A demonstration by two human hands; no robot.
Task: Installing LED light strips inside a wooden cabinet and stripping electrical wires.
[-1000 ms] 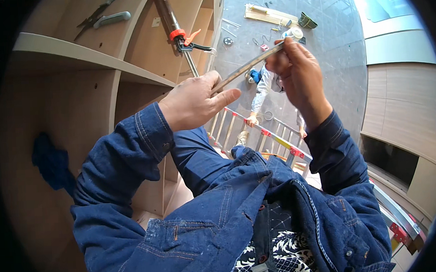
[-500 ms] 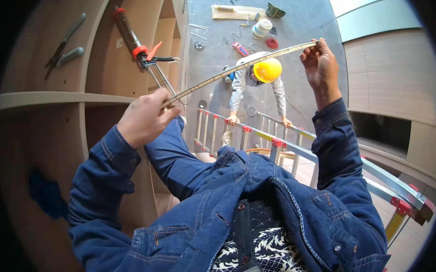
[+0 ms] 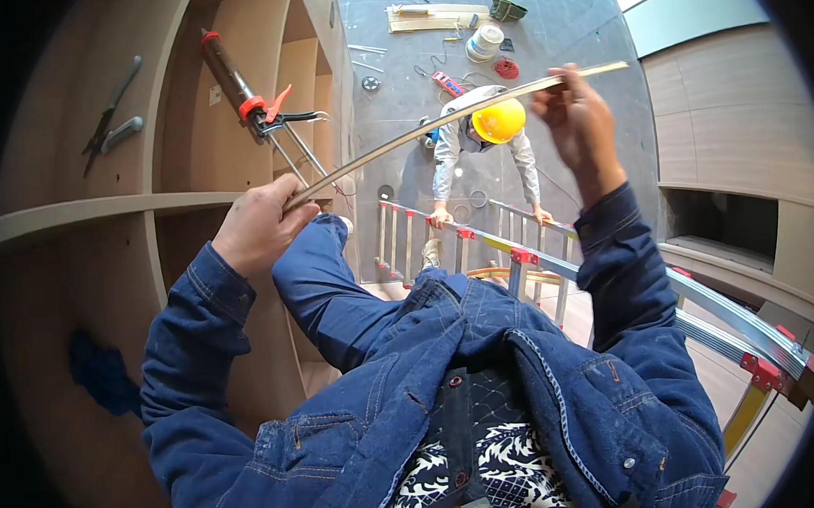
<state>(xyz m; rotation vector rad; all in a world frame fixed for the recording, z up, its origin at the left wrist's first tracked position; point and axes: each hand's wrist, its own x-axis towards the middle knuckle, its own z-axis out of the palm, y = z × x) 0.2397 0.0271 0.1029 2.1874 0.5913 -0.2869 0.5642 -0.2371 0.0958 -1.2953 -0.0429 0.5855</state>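
Observation:
A long, thin, slightly bowed LED strip (image 3: 406, 138) stretches across in front of me, rising from left to right. My left hand (image 3: 262, 222) pinches its lower end between thumb and fingers. Near the other end, the fingers of my right hand (image 3: 581, 124) close round the strip, and a short tip sticks out past them. Behind my left hand, a caulking gun (image 3: 251, 108) with a brown tube and red-orange parts rests at the shelving. Pliers with grey handles (image 3: 115, 112) lie in the compartment farther left.
Wooden shelving (image 3: 78, 214) stands on my left. Below, a person in a yellow helmet (image 3: 498, 121) grips a metal ladder (image 3: 553, 264) with both hands. On the grey floor are a white bucket (image 3: 485, 44), a red coil (image 3: 506, 67) and boards (image 3: 433, 19). A blue cloth (image 3: 101, 372) lies lower left.
My right hand has slid inward from the strip's far end, leaving the tip free beyond it. The strip has turned, so its marked face no longer shows. My left hand keeps its hold.

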